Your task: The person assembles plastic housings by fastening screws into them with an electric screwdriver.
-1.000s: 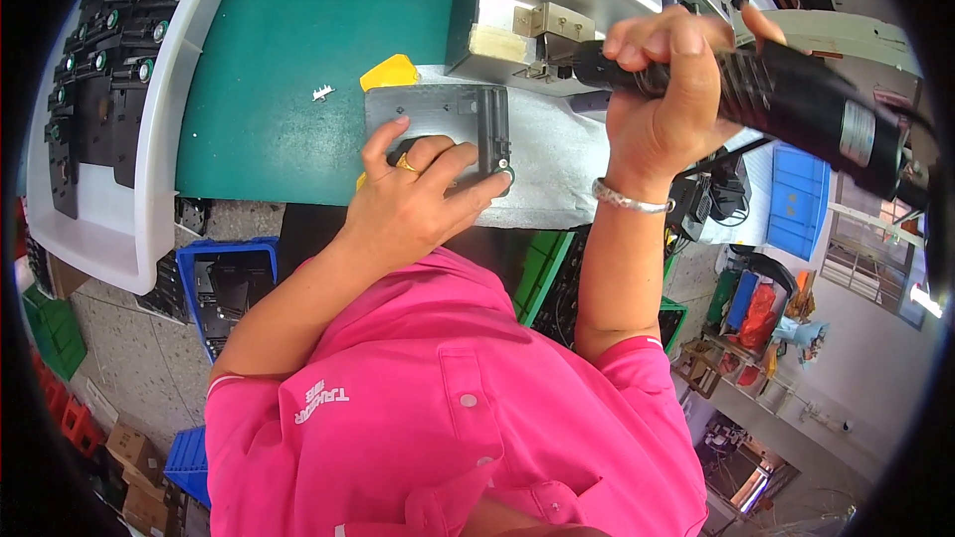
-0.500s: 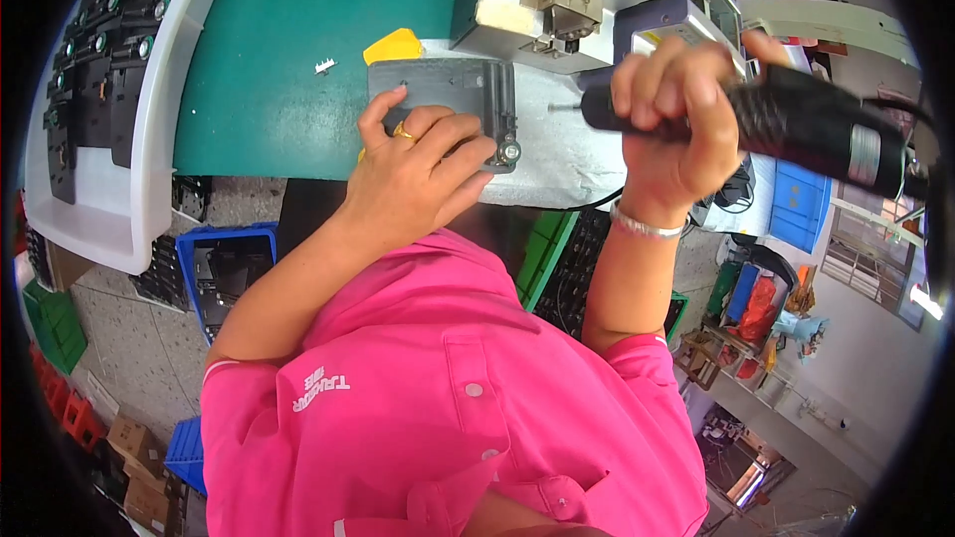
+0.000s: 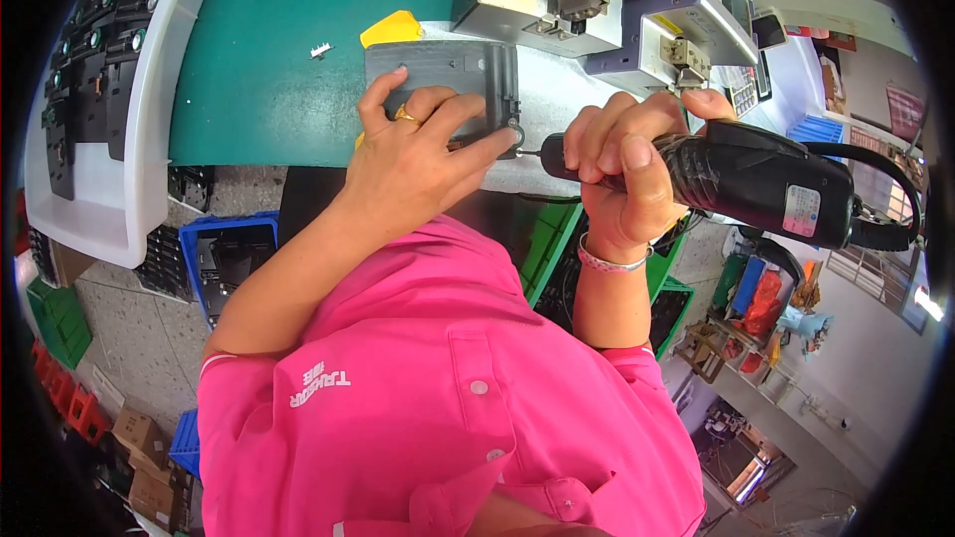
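A flat dark grey plastic case (image 3: 438, 62) lies at the near edge of the bench. My left hand (image 3: 418, 149) holds it down, fingers bent over its near side and one fingertip by the round part (image 3: 514, 132) at its right corner. In my right hand (image 3: 627, 169) is a black electric screwdriver (image 3: 741, 179), fingers wrapped round its body. It lies nearly level, its thin bit pointing left and meeting the case's lower right corner, or very close to it. My left fingers partly hide the case.
On the green mat (image 3: 269, 89) are a small white part (image 3: 320, 50) and a yellow piece (image 3: 392, 28). Metal-fronted machines (image 3: 542, 20) stand behind the case. A white tray (image 3: 149, 139) of black parts is at left; a blue crate (image 3: 229, 222) sits below.
My right hand has brought the screwdriver left and down, so its bit is now at the case's corner. A left fingertip has shifted toward the round part.
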Demonstrator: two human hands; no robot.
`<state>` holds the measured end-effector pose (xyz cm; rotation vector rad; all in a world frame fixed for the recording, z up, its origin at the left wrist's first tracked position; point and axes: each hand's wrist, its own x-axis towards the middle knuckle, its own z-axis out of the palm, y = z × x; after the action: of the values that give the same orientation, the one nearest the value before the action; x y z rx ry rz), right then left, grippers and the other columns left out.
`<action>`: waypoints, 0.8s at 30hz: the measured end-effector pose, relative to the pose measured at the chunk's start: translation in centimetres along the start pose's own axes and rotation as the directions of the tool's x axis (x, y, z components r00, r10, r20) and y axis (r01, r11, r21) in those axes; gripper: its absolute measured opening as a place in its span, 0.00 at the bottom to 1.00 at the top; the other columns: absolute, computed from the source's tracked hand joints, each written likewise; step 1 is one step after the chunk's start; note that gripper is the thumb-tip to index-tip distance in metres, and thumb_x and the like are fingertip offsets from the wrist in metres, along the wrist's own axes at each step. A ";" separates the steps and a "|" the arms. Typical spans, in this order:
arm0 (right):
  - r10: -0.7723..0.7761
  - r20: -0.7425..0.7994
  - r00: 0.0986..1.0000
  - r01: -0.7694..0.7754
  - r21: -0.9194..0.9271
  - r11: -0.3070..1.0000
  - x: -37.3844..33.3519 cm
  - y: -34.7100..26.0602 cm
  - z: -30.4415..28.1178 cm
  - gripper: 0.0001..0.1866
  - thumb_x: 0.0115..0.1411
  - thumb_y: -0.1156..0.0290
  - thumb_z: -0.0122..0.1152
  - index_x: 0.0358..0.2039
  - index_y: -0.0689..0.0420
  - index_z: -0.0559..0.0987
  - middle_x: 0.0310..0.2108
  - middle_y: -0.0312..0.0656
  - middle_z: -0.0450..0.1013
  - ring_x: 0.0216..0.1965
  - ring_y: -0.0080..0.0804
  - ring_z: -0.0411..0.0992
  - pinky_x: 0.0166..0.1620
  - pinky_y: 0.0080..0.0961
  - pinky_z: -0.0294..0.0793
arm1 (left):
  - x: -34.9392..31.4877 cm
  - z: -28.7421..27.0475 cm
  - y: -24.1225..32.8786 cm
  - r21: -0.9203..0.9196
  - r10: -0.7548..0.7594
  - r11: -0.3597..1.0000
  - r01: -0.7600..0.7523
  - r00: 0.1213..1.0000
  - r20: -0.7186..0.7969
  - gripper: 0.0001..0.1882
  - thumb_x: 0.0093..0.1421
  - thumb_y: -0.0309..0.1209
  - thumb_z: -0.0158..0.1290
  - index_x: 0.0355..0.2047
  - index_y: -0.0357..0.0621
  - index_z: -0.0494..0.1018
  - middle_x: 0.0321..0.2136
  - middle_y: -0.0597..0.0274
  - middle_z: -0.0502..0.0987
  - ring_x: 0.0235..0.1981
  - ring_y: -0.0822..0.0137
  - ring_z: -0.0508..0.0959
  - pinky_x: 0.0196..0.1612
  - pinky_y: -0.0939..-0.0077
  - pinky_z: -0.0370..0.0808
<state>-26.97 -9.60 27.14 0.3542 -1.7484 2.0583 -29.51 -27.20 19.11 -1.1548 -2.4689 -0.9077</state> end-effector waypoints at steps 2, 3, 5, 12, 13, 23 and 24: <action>-0.005 0.009 1.000 0.004 0.006 1.000 -0.1 0.4 -0.2 0.26 0.59 0.74 0.57 0.56 0.49 0.61 0.19 0.36 0.62 0.16 0.26 0.60 0.21 0.28 0.66 | 0.0 -0.1 0.0 -0.005 -0.005 1.000 0.005 1.000 0.009 0.19 0.46 0.38 0.62 0.42 0.67 0.78 0.41 0.71 0.71 0.47 0.67 0.71 0.59 0.52 0.49; -0.010 0.018 1.000 0.009 0.011 1.000 -0.2 0.6 -0.3 0.26 0.59 0.75 0.58 0.56 0.50 0.61 0.19 0.37 0.63 0.17 0.26 0.60 0.21 0.28 0.66 | -0.1 -0.1 0.0 -0.005 -0.005 1.000 0.006 1.000 0.010 0.19 0.46 0.38 0.62 0.42 0.67 0.78 0.41 0.71 0.71 0.47 0.67 0.71 0.59 0.52 0.49; -0.013 0.010 1.000 0.013 0.007 1.000 -0.3 0.6 -0.2 0.26 0.59 0.75 0.58 0.56 0.50 0.61 0.19 0.37 0.63 0.16 0.26 0.60 0.21 0.28 0.67 | -0.1 0.0 0.0 0.004 -0.006 1.000 0.006 1.000 0.008 0.19 0.46 0.38 0.62 0.42 0.68 0.78 0.41 0.71 0.71 0.47 0.67 0.71 0.59 0.52 0.49; -0.098 -0.004 0.995 0.098 0.027 0.995 -0.4 1.1 0.4 0.26 0.56 0.83 0.60 0.51 0.56 0.59 0.18 0.36 0.66 0.16 0.26 0.66 0.21 0.27 0.72 | -0.1 0.0 0.0 -0.005 -0.012 1.000 0.012 1.000 -0.003 0.19 0.46 0.37 0.62 0.41 0.68 0.79 0.41 0.71 0.72 0.46 0.68 0.71 0.59 0.53 0.49; -0.095 -0.003 0.995 0.095 0.027 0.995 -0.4 1.1 0.5 0.26 0.56 0.83 0.60 0.51 0.56 0.59 0.18 0.36 0.66 0.16 0.26 0.66 0.21 0.27 0.72 | -0.1 0.1 0.0 -0.009 -0.012 1.000 0.012 1.000 -0.010 0.18 0.46 0.37 0.62 0.41 0.68 0.79 0.41 0.72 0.72 0.46 0.68 0.71 0.59 0.53 0.49; -0.083 0.023 0.996 0.085 -0.110 0.990 -0.7 1.1 0.8 0.24 0.58 0.77 0.61 0.50 0.50 0.59 0.17 0.39 0.64 0.15 0.28 0.61 0.19 0.30 0.68 | 0.5 -0.9 0.4 -0.058 -0.077 0.995 0.081 0.995 0.059 0.15 0.49 0.38 0.61 0.40 0.66 0.80 0.40 0.72 0.72 0.46 0.69 0.71 0.59 0.52 0.47; -0.075 0.019 0.997 0.076 -0.105 0.992 -0.7 1.1 0.8 0.24 0.58 0.76 0.61 0.50 0.50 0.59 0.18 0.39 0.64 0.14 0.28 0.61 0.19 0.30 0.68 | 0.7 -1.0 0.5 -0.059 -0.077 0.995 0.081 0.995 0.060 0.15 0.49 0.38 0.61 0.40 0.66 0.80 0.40 0.72 0.72 0.46 0.69 0.71 0.59 0.52 0.47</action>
<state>-26.89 -10.59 26.03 0.3978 -1.8157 1.9068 -29.60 -27.19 20.39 -1.1248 -2.5655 -0.9926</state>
